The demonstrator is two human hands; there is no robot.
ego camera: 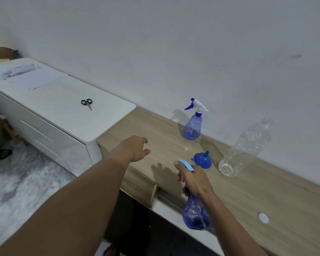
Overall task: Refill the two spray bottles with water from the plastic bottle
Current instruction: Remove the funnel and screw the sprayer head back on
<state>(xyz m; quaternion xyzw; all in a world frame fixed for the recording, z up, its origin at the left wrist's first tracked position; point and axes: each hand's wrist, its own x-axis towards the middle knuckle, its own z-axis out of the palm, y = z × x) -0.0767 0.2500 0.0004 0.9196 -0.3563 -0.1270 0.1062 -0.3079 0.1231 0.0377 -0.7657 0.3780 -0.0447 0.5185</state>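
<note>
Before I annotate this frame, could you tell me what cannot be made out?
Head view only.
- Neck of the held spray bottle: covered by the right hand.
- Water level in the plastic bottle: clear, blurred against the wall.
- Print on the papers: too small.

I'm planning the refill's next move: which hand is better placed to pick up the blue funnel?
Probably the left hand: it hovers open and free, while the right hand grips a spray bottle near the funnel.
</note>
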